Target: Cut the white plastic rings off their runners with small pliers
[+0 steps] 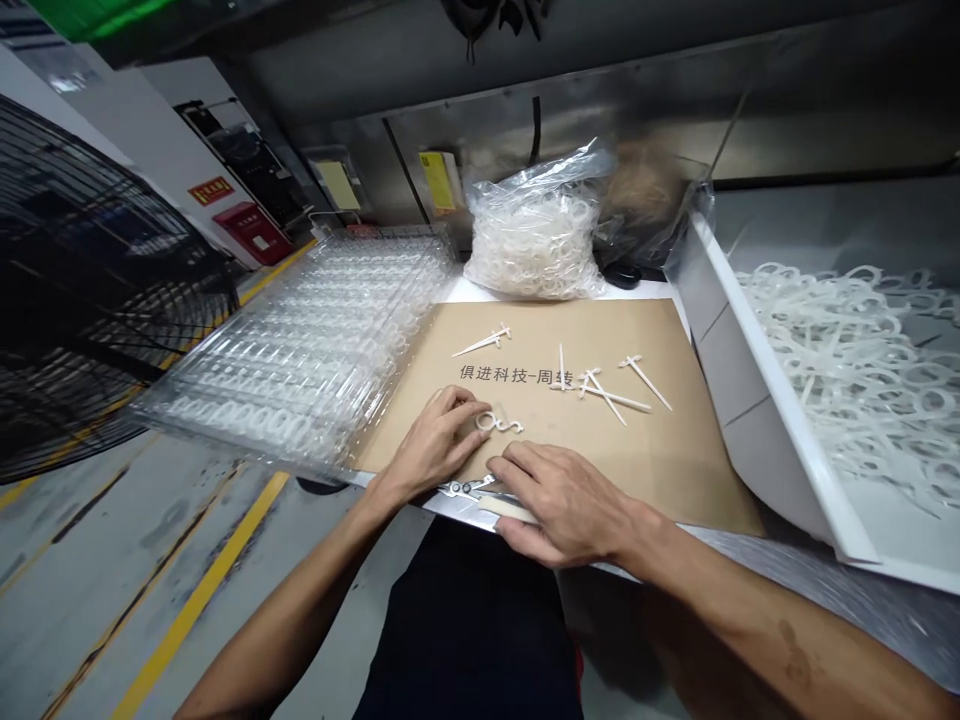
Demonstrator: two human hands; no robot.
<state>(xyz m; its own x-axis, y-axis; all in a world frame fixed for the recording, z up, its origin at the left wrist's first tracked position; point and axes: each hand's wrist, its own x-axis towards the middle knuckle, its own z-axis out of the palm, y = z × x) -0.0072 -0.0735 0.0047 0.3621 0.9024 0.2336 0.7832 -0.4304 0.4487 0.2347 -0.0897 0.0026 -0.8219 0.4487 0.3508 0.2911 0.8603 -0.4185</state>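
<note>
Head view: the right hand (574,505) comes in low from the right, palm down, fingers curled round the pale-handled tool (508,508) at the cardboard's near edge. Just beyond, the left hand (435,442) reaches in with bent wrist, thumb and forefinger pinching the small white ring piece (486,422) near the middle of that edge. White stems (628,400) lie scattered across the cardboard (660,460), mostly towards its right side. A clear tray (300,340) of pale pieces flanks its left edge; a white bin (784,395) of loose rings stands off its right. Past the far edge, a stuffed plastic bag (534,240) sits on the tabletop (465,290).
</note>
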